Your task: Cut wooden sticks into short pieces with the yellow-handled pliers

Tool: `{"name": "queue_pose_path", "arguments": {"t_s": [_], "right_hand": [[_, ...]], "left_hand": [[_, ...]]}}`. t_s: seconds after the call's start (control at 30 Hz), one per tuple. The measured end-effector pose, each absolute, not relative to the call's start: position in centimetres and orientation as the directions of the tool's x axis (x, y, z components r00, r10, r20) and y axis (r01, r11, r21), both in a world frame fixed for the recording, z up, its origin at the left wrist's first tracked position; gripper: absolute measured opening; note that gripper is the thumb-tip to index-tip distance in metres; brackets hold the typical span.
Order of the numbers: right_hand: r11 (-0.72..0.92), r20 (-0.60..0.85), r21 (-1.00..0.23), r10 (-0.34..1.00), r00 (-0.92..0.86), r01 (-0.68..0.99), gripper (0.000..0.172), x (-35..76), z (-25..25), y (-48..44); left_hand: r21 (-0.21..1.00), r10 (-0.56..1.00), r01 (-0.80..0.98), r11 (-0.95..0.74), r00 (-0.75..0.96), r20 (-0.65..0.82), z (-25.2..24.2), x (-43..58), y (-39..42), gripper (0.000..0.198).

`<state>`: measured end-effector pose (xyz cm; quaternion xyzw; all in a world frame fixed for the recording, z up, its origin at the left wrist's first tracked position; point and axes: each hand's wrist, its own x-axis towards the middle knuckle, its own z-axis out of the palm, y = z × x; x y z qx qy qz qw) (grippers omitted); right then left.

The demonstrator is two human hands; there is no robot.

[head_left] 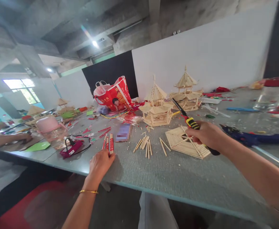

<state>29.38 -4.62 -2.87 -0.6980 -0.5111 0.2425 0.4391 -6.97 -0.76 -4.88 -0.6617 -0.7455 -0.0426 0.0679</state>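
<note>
My left hand [100,163] rests near the front edge of the grey table [168,175], fingers closed on a small bundle of red-wrapped chopstick packets [108,143]. My right hand [207,135] grips a black and yellow utility knife [189,121], its blade end pointing up and away to the left. Just under that hand lies a flat roof panel of wooden sticks [185,143]. Loose wooden sticks [146,144] lie between my hands. Two stick pagoda models [156,106] [186,90] stand behind them.
A blue glue gun [251,138] lies at the right. A red shopping bag [113,95] stands at the back, a magenta device with a cord [71,149] at the left. Another person's arm [8,140] lies on the far left. A red-lidded jar [274,92] stands far right.
</note>
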Motion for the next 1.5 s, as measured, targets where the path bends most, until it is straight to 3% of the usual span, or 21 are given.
{"name": "queue_pose_path", "arguments": {"t_s": [0.07,0.2,0.43,0.6,0.73,1.27,1.5], "right_hand": [[-0.170,0.213,-0.663,0.891,0.401,0.729,0.016,30.8,-2.8,-5.5],[-0.300,0.209,-0.255,0.911,0.355,0.919,0.035,32.5,-3.8,-8.0],[-0.260,0.161,-0.109,0.948,0.275,0.959,0.051,32.0,-5.7,-9.1],[-0.330,0.127,-0.091,0.932,0.339,0.940,0.057,31.6,-5.3,-7.2],[-0.316,0.120,-0.101,0.937,0.327,0.943,0.061,31.5,-5.4,-6.8],[-0.373,0.109,-0.105,0.917,0.383,0.922,0.061,30.9,-6.3,-7.8],[-0.357,0.168,-0.100,0.914,0.369,0.929,0.067,30.9,-6.9,-8.4]], "left_hand": [[-0.014,0.981,0.990,0.137,-0.134,0.141,-4.8,-7.0,-0.5,0.037],[0.041,0.980,0.986,0.160,-0.163,0.117,-4.6,-7.5,-0.4,0.037],[0.014,0.976,0.986,0.168,-0.168,0.136,-4.6,-7.2,-1.0,0.046],[0.077,0.987,0.987,0.139,-0.144,0.067,-4.4,-7.7,-0.1,0.041],[0.105,0.983,0.984,0.143,-0.153,0.099,-4.6,-8.0,0.2,0.037],[0.022,0.979,0.987,0.161,-0.163,0.126,-4.7,-6.9,0.1,0.039],[0.140,0.966,0.978,0.157,-0.181,0.184,-4.1,-7.4,-1.5,0.037]]}}
